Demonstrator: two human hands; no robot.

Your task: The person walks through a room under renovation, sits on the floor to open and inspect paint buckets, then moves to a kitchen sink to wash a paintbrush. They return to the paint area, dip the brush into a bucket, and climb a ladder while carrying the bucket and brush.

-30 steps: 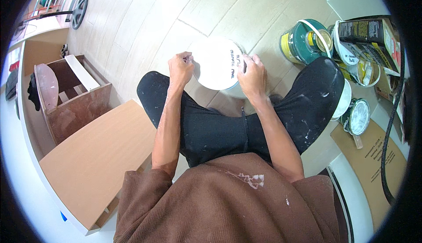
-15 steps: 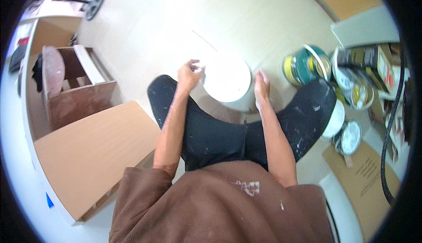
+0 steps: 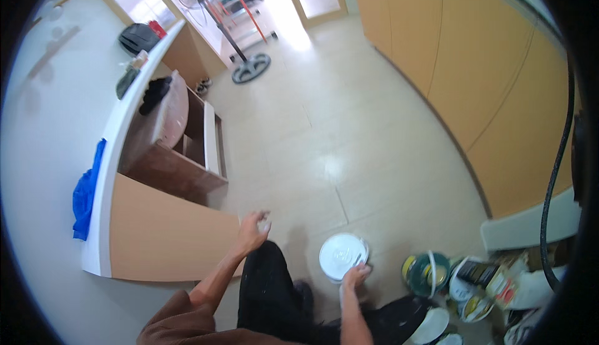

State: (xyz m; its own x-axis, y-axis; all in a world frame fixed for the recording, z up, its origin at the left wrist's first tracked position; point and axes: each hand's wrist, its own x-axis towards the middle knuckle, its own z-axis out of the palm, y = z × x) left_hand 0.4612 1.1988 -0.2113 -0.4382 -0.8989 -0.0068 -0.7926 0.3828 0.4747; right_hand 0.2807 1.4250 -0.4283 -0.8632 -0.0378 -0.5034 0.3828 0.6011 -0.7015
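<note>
On the floor in front of me stands a round white bucket (image 3: 342, 254) with a lid. My right hand (image 3: 355, 276) is at the near right rim of this lid, its fingers curled. A small dark narrow thing (image 3: 359, 259) shows on the lid beside those fingers; whether they grip it or the rim is unclear. My left hand (image 3: 253, 231) hangs in the air left of the bucket, over my knee, thumb and fingers apart and whitish at the tips. Nothing shows in it.
A green bucket (image 3: 415, 274) with a white handle stands at right, among several containers and a box (image 3: 479, 272). Wooden cabinets (image 3: 462, 64) line the right. On the left are a wooden panel (image 3: 168, 239) and a brown drawer unit (image 3: 181, 170). A fan stand (image 3: 251, 68) is farther off.
My view has lifted toward the far doorway. The left hand has moved away from the bucket; the right hand has come from beside it to its near rim.
</note>
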